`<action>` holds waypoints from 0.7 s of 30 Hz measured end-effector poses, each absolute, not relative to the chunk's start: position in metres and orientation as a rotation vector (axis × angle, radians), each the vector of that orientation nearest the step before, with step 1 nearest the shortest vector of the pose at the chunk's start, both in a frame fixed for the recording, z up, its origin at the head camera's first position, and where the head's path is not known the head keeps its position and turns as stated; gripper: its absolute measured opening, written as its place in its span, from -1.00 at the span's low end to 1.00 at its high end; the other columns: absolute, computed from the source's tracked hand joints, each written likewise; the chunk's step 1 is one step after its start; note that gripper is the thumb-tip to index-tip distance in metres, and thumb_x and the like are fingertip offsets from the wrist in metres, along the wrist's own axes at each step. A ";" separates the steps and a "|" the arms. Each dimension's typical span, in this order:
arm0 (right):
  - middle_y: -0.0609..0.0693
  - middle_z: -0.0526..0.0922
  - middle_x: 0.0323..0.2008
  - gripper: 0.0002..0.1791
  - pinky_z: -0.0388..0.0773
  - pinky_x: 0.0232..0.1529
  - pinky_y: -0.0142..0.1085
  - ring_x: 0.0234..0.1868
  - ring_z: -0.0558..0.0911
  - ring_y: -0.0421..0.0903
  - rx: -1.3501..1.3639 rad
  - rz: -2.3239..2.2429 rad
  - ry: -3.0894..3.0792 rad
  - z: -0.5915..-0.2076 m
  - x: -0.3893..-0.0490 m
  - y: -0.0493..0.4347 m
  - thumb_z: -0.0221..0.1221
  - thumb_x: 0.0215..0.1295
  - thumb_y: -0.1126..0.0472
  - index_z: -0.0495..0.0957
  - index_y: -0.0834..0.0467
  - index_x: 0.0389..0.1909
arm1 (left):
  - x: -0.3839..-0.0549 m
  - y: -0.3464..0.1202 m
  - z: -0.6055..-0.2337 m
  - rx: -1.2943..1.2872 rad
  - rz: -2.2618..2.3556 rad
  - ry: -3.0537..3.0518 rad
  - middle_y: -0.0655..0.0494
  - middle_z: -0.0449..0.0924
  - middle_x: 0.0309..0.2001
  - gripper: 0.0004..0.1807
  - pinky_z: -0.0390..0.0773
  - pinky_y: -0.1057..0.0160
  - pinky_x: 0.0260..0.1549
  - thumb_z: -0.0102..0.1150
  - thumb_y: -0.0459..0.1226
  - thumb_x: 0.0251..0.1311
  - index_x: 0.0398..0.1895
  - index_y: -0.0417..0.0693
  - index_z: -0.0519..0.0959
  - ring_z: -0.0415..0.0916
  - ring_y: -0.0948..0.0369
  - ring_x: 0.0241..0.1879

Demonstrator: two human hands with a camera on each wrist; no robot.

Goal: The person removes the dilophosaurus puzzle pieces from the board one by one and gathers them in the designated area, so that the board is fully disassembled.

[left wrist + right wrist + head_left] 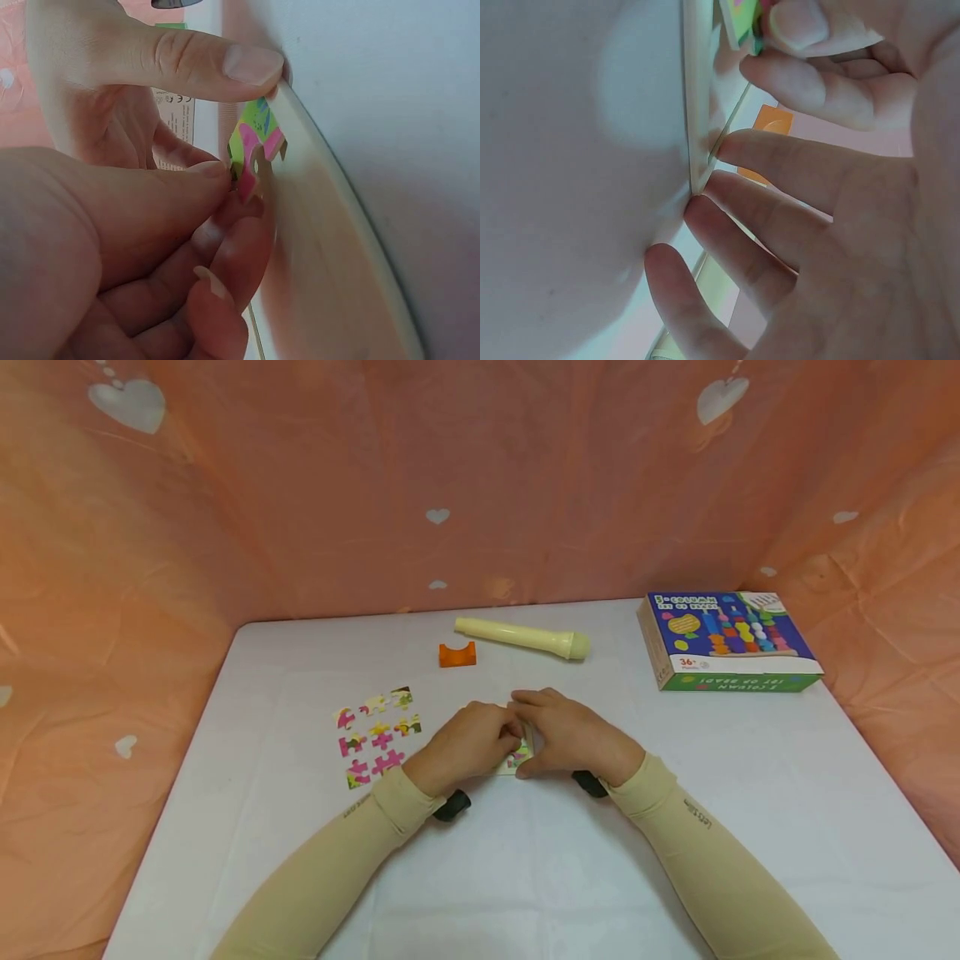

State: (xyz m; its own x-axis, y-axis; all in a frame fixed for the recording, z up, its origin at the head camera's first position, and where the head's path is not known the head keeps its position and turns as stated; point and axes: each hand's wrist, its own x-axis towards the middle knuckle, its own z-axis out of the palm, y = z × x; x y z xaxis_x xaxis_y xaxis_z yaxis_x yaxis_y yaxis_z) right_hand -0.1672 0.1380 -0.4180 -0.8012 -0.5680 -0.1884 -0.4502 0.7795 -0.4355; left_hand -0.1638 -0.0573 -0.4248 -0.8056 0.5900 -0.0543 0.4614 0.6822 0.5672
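A pale wooden puzzle board [322,225] lies under both hands, mostly covered by them in the head view. My left hand [474,739] pinches a green and pink jigsaw piece [255,131] between thumb and fingers, tilted against the board's surface near its edge. At the board's right side, my right hand [570,735] spreads over the corner. Its thumb [251,67] presses the near edge, while its fairly straight fingers [772,202] touch the far edge. Left of my left hand, several loose jigsaw pieces [381,741] lie in spaced rows.
Behind the hands are an orange curved block [457,656] and a pale yellow toy microphone [521,637]. A blue and green bead-set box [731,643] stands at the back right of the white table [480,877]. An orange-pink cloth [480,485] with hearts hangs behind.
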 end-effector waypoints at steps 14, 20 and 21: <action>0.13 0.38 0.62 0.03 0.49 0.49 0.05 0.60 0.38 0.17 -0.780 -0.517 2.666 -0.418 -0.169 0.137 0.66 0.04 -0.09 0.48 0.15 0.53 | -0.164 -0.059 -0.423 0.825 0.821 2.685 0.17 0.82 -0.24 -0.86 0.68 0.17 -0.09 0.30 -0.29 0.46 -0.19 -0.03 0.84 0.68 0.20 -0.22; 0.12 0.37 0.63 0.05 0.49 0.50 0.04 0.60 0.39 0.14 -0.765 -0.520 2.660 -0.418 -0.168 0.137 0.66 0.05 -0.09 0.46 0.17 0.55 | -0.165 -0.060 -0.422 0.800 0.851 2.664 0.19 0.79 -0.29 -0.85 0.64 0.21 -0.14 0.29 -0.30 0.47 -0.24 -0.02 0.82 0.63 0.24 -0.26; 0.12 0.37 0.63 0.05 0.49 0.49 0.04 0.60 0.39 0.14 -0.762 -0.521 2.659 -0.418 -0.168 0.137 0.65 0.05 -0.08 0.45 0.17 0.55 | -0.165 -0.061 -0.423 0.797 0.860 2.659 0.19 0.78 -0.30 -0.86 0.63 0.22 -0.16 0.29 -0.30 0.46 -0.25 -0.01 0.81 0.62 0.24 -0.27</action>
State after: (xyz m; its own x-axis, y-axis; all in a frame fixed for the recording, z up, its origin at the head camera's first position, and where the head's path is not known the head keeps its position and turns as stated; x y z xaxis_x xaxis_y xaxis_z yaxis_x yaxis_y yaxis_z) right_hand -0.1682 0.1371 -0.4182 -0.8042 -0.5574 -0.2064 -0.4384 0.7907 -0.4273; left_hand -0.1650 -0.0606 -0.4227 -0.8241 0.5639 -0.0535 0.4257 0.6789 0.5983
